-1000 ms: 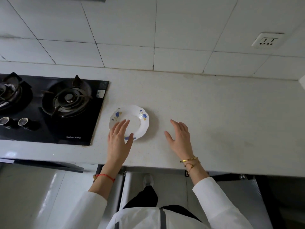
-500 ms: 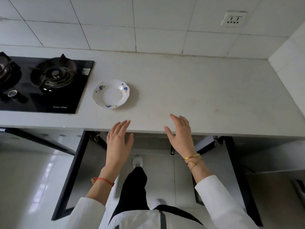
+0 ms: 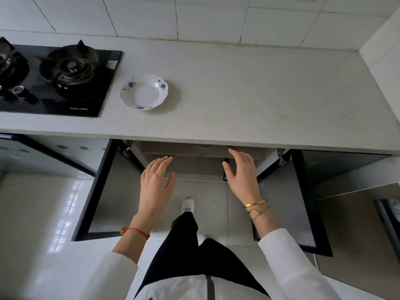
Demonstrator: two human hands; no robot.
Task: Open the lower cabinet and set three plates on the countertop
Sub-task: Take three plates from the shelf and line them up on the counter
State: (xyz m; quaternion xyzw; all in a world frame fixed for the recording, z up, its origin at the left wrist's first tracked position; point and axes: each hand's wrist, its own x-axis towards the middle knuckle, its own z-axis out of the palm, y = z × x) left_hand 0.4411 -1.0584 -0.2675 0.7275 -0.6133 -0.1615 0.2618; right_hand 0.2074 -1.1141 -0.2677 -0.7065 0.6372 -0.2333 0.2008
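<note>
One flower-patterned plate point(image 3: 144, 92) sits on the desk point(image 3: 249, 100) just right of the gas hob point(image 3: 58, 79), and below it both lower cabinet doors point(image 3: 98, 191) stand open. The left hand point(image 3: 156, 182) and right hand point(image 3: 242, 173), fingers spread and empty, reach under the desk edge toward the cabinet. The step looks like fetching the second plate; inside is hidden, so the next move calls for crouching to find it.

We see a scalloped floral ceramic plate point(image 3: 144, 92) on the pale stone countertop point(image 3: 249, 94), right of the black glass gas hob point(image 3: 56, 81), above the open lower cabinet point(image 3: 201, 163).

White tiled wall point(image 3: 194, 16), glossy floor tiles point(image 3: 43, 213)
</note>
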